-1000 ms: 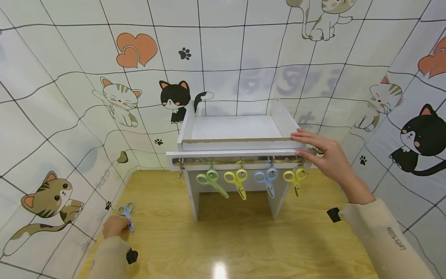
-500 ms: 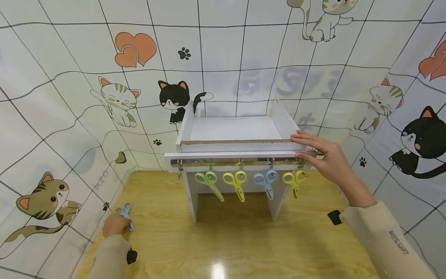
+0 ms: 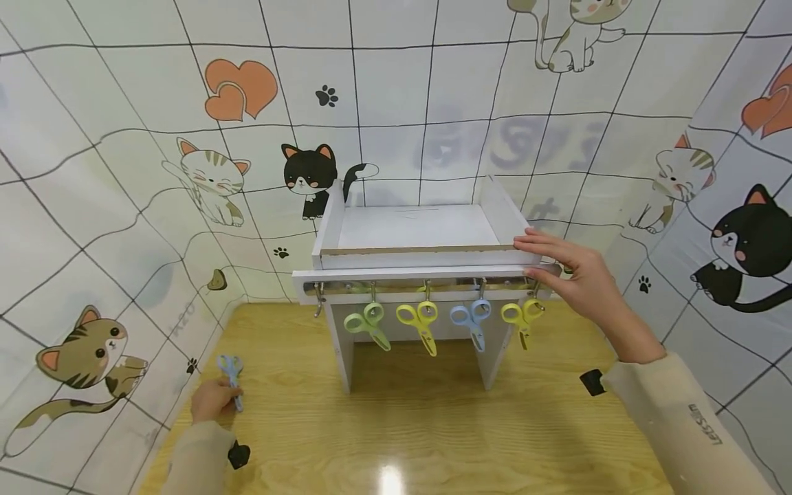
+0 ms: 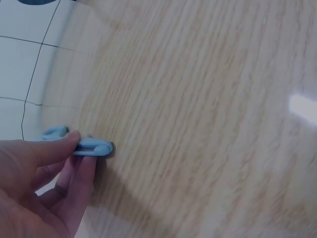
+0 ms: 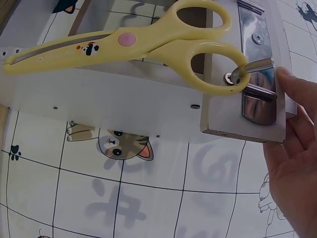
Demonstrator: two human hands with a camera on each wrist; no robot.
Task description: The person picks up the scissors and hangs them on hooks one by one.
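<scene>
At the table's left, my left hand [image 3: 213,400] pinches blue scissors [image 3: 231,375] by the blade end, handle loops pointing away. The left wrist view shows thumb and fingers on either side of these scissors [image 4: 96,147], close over the table. My right hand [image 3: 572,271] grips the right end of a white rack [image 3: 427,260], thumb on the front rail and fingers behind it. From the rail's hooks hang green scissors [image 3: 373,313], yellow scissors [image 3: 421,317], blue scissors [image 3: 473,316] and, nearest that hand, another yellow pair [image 5: 133,42]. A metal hook [image 3: 318,299] is at the left end.
The rack stands on two side panels [image 3: 493,364] on a wood-grain table [image 3: 396,433]. Its top is a shallow white tray [image 3: 421,227]. A cat-print wall sheet [image 3: 396,82] encloses the table at the back and sides.
My left hand has shifted slightly right with the blue scissors, which now point more nearly straight away. The hanging green scissors have swung a little. My right hand stays on the rack.
</scene>
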